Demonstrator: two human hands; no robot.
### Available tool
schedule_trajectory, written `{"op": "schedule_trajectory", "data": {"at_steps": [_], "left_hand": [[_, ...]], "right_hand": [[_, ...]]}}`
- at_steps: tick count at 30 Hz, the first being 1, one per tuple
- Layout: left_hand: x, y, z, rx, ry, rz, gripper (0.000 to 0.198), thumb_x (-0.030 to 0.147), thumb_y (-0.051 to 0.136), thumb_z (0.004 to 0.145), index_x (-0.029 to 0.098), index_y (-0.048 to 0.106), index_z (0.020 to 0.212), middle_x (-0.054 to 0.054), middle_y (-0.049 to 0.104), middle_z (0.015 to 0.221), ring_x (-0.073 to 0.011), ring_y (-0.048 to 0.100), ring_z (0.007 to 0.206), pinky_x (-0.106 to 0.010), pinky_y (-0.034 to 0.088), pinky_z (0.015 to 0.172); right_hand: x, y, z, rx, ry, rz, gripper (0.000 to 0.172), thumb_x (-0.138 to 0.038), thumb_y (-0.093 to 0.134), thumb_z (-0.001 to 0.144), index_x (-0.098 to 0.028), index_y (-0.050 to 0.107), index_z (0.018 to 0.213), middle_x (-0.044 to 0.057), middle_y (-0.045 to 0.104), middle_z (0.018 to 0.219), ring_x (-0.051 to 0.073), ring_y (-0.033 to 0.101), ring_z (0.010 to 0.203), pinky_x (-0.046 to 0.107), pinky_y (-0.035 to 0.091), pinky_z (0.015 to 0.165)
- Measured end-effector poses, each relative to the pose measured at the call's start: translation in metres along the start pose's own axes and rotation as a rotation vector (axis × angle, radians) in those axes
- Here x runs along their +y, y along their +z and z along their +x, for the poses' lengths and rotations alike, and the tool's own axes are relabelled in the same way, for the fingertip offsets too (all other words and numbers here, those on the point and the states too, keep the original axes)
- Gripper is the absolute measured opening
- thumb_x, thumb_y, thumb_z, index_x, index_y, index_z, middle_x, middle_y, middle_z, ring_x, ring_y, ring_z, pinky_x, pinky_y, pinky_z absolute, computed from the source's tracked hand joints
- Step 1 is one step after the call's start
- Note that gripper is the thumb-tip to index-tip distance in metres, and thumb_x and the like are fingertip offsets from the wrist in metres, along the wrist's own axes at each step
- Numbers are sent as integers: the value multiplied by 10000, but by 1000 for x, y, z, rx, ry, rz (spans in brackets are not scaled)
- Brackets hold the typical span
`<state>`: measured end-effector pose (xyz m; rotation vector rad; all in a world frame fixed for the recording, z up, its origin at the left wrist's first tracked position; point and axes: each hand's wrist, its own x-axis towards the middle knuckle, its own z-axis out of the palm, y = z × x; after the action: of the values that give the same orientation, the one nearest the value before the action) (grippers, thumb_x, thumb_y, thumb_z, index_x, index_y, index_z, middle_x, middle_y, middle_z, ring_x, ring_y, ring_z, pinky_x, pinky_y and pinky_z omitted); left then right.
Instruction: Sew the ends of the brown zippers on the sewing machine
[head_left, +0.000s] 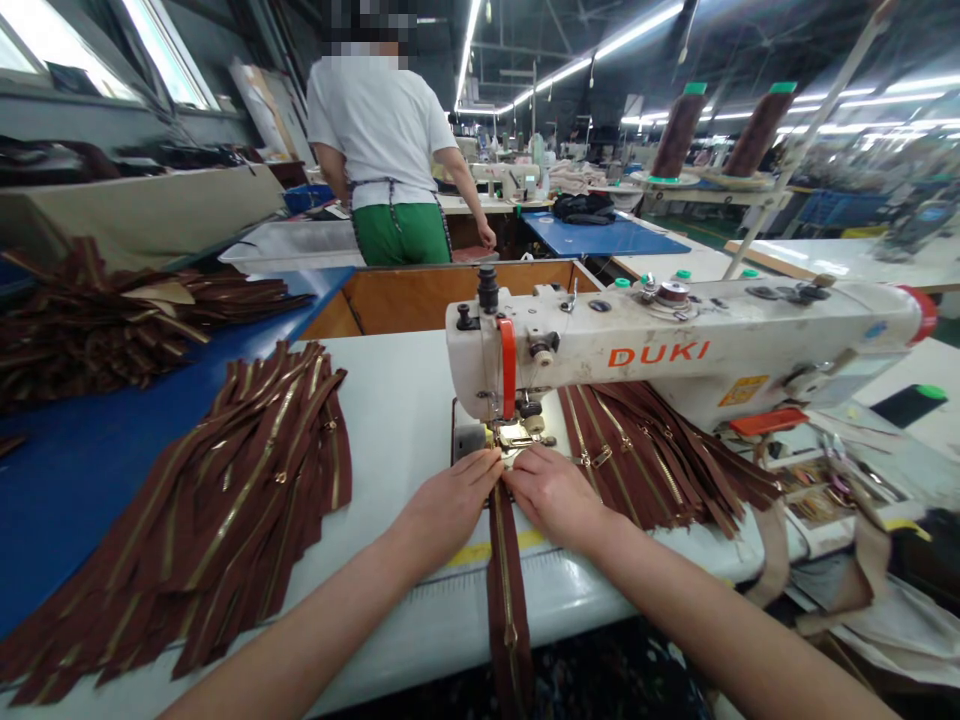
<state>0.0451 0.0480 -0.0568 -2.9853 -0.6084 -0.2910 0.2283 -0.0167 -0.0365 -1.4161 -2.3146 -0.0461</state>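
A brown zipper (508, 590) with gold teeth runs from the sewing machine's needle area down over the table's front edge. My left hand (452, 500) has its fingers together, pressing on the zipper's upper end from the left. From the right, my right hand (556, 497) pinches the same end, its fingertips close to the left ones. Just beyond both hands is the presser foot area (517, 433) of the white sewing machine (675, 345). My fingers hide the zipper's very end. Brown zippers (630, 450) lie under the machine arm, near my right hand.
At left, a large pile of brown zippers (255, 480) spreads over the white table (397, 370). Another bundle (97, 320) rests on a blue surface (82, 470). Two thread cones (679, 135) stand at upper right. A tray of small tools (825, 490) sits at right. Ahead, a person (386, 140) faces away.
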Motion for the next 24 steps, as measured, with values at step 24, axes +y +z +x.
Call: {"op": "schedule_trajectory", "data": {"at_steps": [24], "left_hand": [[8, -15, 12, 4, 46, 104, 342, 15, 338, 850, 61, 536, 1125, -175, 596, 1185, -251, 544, 1133, -411, 444, 975]], "right_hand": [[0, 2, -1, -35, 11, -61, 116, -146, 556, 877, -141, 642, 800, 65, 613, 821, 200, 503, 829, 308, 429, 748]]}}
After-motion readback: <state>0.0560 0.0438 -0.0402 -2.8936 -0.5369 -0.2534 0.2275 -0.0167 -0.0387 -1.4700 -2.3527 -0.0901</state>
